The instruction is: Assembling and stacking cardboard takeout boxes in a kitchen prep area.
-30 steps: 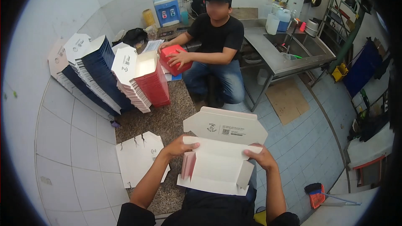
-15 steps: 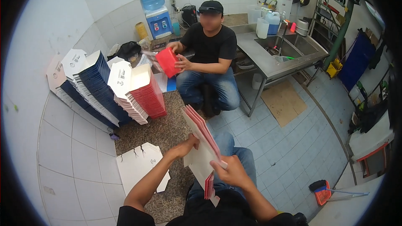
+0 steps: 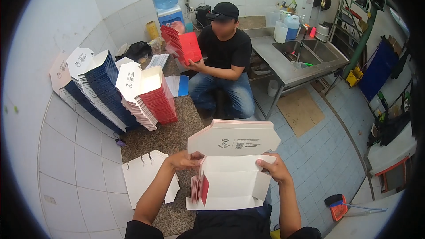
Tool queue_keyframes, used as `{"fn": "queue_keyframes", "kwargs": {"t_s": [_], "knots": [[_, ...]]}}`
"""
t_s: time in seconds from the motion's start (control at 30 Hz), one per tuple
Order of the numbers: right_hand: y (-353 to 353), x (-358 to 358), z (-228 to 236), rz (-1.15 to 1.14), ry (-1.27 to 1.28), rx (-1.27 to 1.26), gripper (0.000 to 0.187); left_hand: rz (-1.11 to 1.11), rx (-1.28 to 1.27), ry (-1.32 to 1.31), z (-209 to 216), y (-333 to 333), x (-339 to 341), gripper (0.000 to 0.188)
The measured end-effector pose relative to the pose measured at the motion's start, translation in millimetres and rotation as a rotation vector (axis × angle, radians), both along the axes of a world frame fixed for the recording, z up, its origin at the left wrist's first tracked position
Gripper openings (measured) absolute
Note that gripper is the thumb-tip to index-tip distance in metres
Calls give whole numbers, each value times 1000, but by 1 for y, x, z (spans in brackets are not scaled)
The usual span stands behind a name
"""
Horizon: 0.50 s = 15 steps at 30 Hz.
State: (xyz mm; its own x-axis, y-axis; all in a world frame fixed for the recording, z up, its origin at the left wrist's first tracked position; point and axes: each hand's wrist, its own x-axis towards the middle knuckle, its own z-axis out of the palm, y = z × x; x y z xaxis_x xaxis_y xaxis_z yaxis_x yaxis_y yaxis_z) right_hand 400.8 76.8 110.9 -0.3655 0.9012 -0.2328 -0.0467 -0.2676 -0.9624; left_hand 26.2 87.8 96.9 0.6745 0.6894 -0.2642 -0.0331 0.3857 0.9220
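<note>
Cartons, undersides hidden, right fingers partly covered

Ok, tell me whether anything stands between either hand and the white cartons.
Nothing visible does: the right hand grips the white cartons by their right side, and the left hand is at their left side.

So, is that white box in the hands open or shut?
Open. On the box, the printed flap sticks out past it instead of covering it, so you can see the white inside.
</note>
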Motion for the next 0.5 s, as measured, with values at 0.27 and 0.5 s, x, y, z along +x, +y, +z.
{"fn": "queue_keyframes", "kwargs": {"t_s": [0.27, 0.5], "knots": [[-5, 5, -7, -34, -83, -36, 30, 162, 111, 486, 23, -3, 52, 37], [31, 8, -36, -45, -450, 136, 33, 304, 84, 250, 22, -14, 80, 33]]}}
